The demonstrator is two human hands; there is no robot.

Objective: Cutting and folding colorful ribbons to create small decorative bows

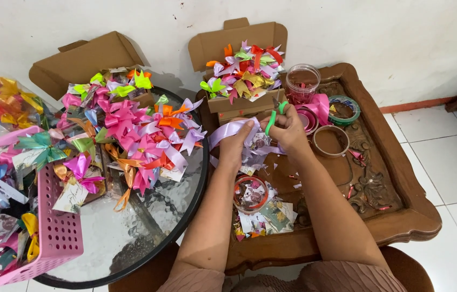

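Surface: carved wooden desk (401, 216), ribbon bows heaped nearby.
Left hand (235, 145): grips lilac ribbon (228, 130), holding it taut for cutting.
Right hand (289, 130): closed on green-handled scissors (273, 116).

Lilac ribbon (228, 131), green-handled scissors (271, 120), pink basket (50, 232), brown carved table (396, 216), brown cardboard boxes (239, 40).

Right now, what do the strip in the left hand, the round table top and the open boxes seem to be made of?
The lilac ribbon in the left hand looks like glossy satin or plastic film: it shines and curls smoothly. The round table top seems to be textured glass in a dark rim: it is see-through and rippled. The open boxes look like plain brown cardboard, matte, with folded flaps.
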